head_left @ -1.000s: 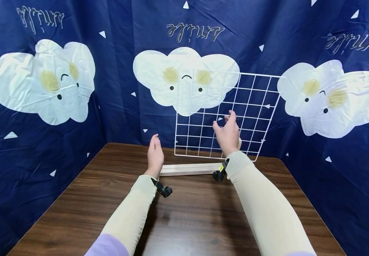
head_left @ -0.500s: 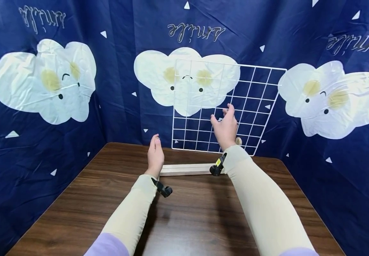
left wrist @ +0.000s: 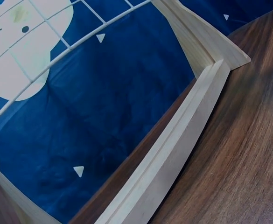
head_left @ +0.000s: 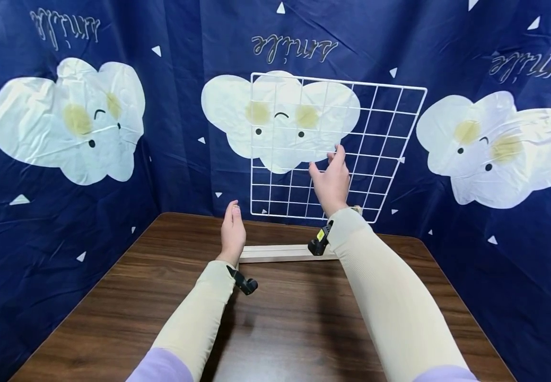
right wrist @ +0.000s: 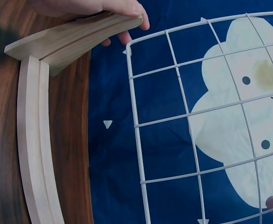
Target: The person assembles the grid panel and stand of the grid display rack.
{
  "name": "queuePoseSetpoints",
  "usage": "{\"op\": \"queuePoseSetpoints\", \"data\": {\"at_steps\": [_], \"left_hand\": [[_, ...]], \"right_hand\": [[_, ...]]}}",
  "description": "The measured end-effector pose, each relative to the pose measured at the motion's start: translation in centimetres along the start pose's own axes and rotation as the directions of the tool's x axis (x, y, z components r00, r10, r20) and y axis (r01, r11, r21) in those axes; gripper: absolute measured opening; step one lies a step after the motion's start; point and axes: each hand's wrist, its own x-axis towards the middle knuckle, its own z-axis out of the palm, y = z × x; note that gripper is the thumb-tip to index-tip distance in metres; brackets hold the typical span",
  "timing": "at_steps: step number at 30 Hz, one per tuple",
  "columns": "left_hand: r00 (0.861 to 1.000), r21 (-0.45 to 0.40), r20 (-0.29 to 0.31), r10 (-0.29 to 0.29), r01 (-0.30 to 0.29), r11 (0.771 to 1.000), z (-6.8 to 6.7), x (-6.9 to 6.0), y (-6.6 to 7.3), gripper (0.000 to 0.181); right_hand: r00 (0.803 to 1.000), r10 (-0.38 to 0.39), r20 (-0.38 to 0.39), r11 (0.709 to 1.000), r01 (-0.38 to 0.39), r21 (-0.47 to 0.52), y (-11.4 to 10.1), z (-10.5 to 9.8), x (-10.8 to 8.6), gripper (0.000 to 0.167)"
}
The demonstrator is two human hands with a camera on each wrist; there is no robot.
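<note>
A white wire grid panel [head_left: 381, 137] is held up above the table by my right hand [head_left: 331, 183], which pinches it at its wires. Only a fingertip of that hand shows at the lower right of the right wrist view. Below is a pale wooden stand [head_left: 280, 253], a grooved bar with an upright at each end. My left hand [head_left: 233, 236] grips the left upright [right wrist: 85, 37], fingers over its tip in the right wrist view. The right upright [left wrist: 197, 37] stands free of both hands. A gap separates the panel's lower edge from the grooved bar.
The stand rests on a dark brown wooden table [head_left: 275, 329]. Dark blue cloth [head_left: 180, 132] printed with white clouds hangs behind and on both sides. Each wrist carries a small black camera [head_left: 243, 281].
The wire grid panel has risen and shifted slightly left with my right hand. My left hand and the wooden stand have stayed in place.
</note>
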Motion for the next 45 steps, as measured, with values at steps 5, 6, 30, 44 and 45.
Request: {"op": "queuePoseSetpoints", "data": {"at_steps": [5,6,30,44,45], "left_hand": [[1.000,-0.002,0.015,-0.002,0.002,1.000,-0.1,0.0,0.0,0.042],[1.000,-0.002,0.016,-0.001,0.001,1.000,-0.1,0.0,0.0,0.042],[1.000,0.006,0.008,-0.005,0.004,1.000,0.0,-0.1,-0.1,0.044],[1.000,0.004,-0.002,0.004,-0.004,1.000,0.0,0.0,-0.5,0.043],[1.000,0.003,-0.003,0.002,-0.002,1.000,0.1,0.0,-0.4,0.043]], "right_hand": [[1.000,-0.006,-0.007,1.000,0.006,0.018,-0.6,0.2,0.0,0.076],[1.000,-0.008,-0.010,1.000,0.008,0.024,-0.7,0.3,0.0,0.076],[1.000,-0.005,-0.008,0.999,0.005,0.053,-2.3,1.4,-0.2,0.074],[1.000,-0.012,-0.001,0.998,0.012,0.056,-2.4,2.0,-0.4,0.075],[1.000,-0.012,0.000,0.998,0.012,0.054,-2.3,2.1,-0.4,0.075]]}}
